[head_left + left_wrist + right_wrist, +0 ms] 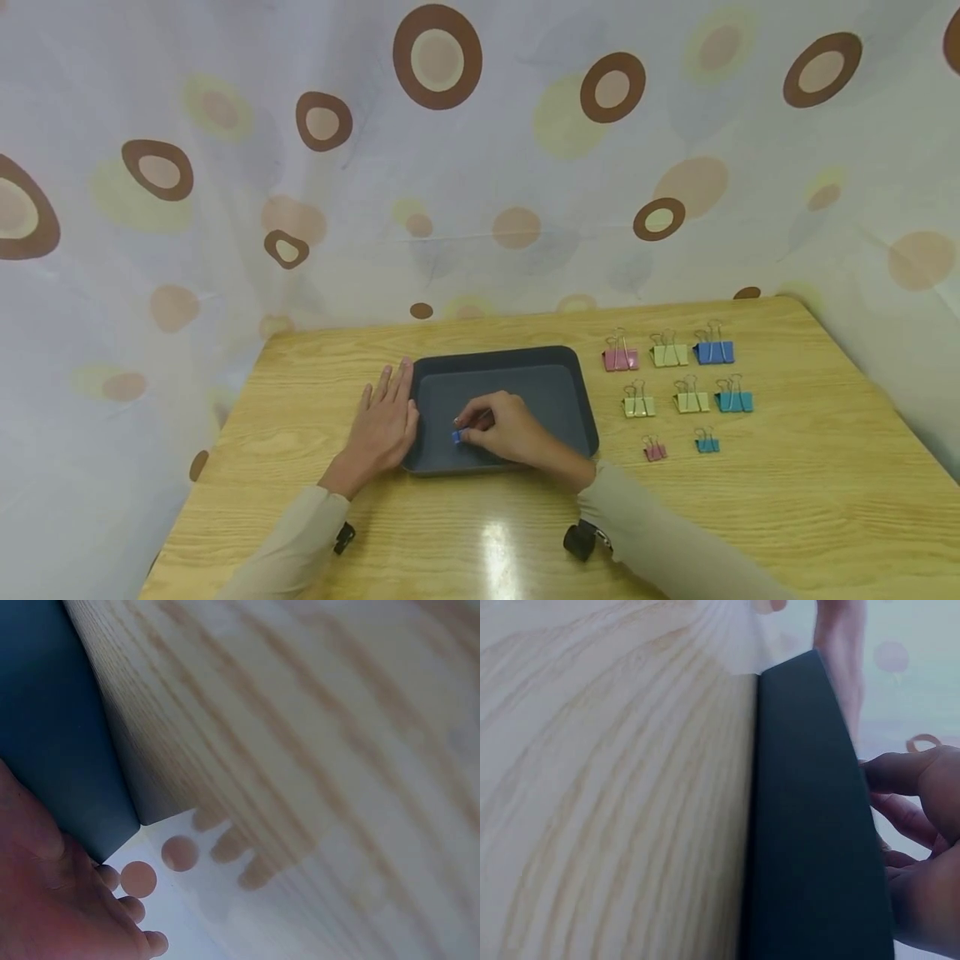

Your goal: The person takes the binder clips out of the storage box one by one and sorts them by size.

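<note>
From the head view, a small blue binder clip (457, 436) is pinched by the right hand (504, 432) inside the dark tray (581, 392), near its front rim. It is judged light, stiff and springy, best taken by its folded body. The left hand (384, 423) lies flat on the surface (787, 492), touching the tray's left rim.

In the left wrist view, straight fingers (112, 876) lie beside the tray (45, 735).

In the right wrist view, curled fingers (911, 772) are seen past the tray wall (810, 825); the clip is hidden.

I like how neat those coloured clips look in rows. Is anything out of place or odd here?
Nothing looks spilled or damaged. Only one small blue clip sits apart from the rows of clips: the right hand pinches it inside the dark tray, while the left hand lies flat beside the tray.
</note>
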Demonstrator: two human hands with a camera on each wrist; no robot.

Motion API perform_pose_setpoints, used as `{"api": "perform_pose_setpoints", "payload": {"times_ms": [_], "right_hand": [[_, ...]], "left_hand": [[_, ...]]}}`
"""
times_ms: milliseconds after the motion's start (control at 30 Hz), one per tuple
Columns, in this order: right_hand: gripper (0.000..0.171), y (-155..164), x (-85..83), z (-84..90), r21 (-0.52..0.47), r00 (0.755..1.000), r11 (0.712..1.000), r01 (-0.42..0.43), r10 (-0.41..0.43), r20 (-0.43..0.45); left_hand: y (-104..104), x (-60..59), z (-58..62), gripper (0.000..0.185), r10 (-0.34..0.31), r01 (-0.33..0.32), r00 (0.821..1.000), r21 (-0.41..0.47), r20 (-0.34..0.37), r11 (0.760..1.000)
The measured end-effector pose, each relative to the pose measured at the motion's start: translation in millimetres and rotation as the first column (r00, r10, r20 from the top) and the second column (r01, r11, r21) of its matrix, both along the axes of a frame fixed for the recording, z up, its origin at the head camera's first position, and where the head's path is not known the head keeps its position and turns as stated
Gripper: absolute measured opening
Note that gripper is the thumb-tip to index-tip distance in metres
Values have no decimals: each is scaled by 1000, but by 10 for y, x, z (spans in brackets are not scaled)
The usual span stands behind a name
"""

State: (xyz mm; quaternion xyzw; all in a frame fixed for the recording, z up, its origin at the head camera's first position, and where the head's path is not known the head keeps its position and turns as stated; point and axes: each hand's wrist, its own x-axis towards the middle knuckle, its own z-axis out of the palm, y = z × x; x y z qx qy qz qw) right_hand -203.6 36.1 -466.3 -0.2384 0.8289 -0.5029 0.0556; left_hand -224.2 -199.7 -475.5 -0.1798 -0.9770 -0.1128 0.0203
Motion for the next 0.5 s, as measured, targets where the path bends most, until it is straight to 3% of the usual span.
{"api": "perform_pose_setpoints", "payload": {"times_ms": [500], "right_hand": [[9,585,233,204,-126,999,991,40,-35,39]], "left_hand": [[-14,3,19,60,-9,9,1000,-37,11,999]]}}
